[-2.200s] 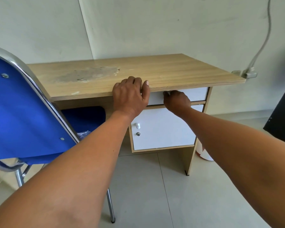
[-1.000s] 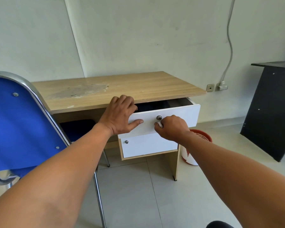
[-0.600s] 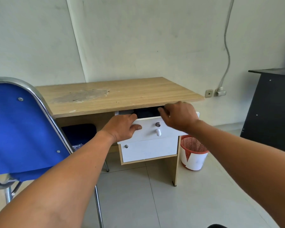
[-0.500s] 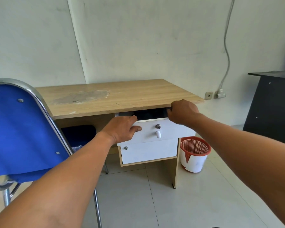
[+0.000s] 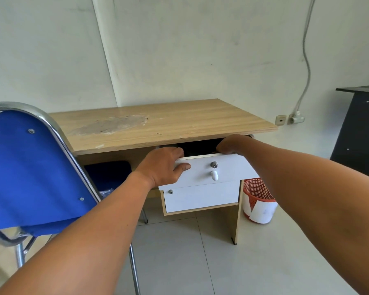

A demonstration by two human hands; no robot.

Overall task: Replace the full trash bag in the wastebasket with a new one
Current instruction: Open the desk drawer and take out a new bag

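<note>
A red mesh wastebasket [image 5: 258, 200] with a white lower part stands on the floor right of the wooden desk [image 5: 162, 122]; no bag shows in it. The desk's white top drawer [image 5: 213, 171] is pulled out, dark inside. My left hand [image 5: 164, 165] grips the drawer front's top edge, thumb on its face. My right hand [image 5: 230, 143] reaches down into the drawer; its fingers are hidden inside, so I cannot tell what they touch.
A blue chair with a chrome frame [image 5: 30, 167] stands close at my left, in front of the desk. A white cupboard door [image 5: 200, 198] sits below the drawer. A black cabinet [image 5: 362, 133] is at the right wall, with a socket and cable [image 5: 294, 119] beside it.
The drawer was pulled out. My right hand left the knob, rose over the drawer's edge and dipped inside. My left hand moved from the desk edge to the drawer front.
</note>
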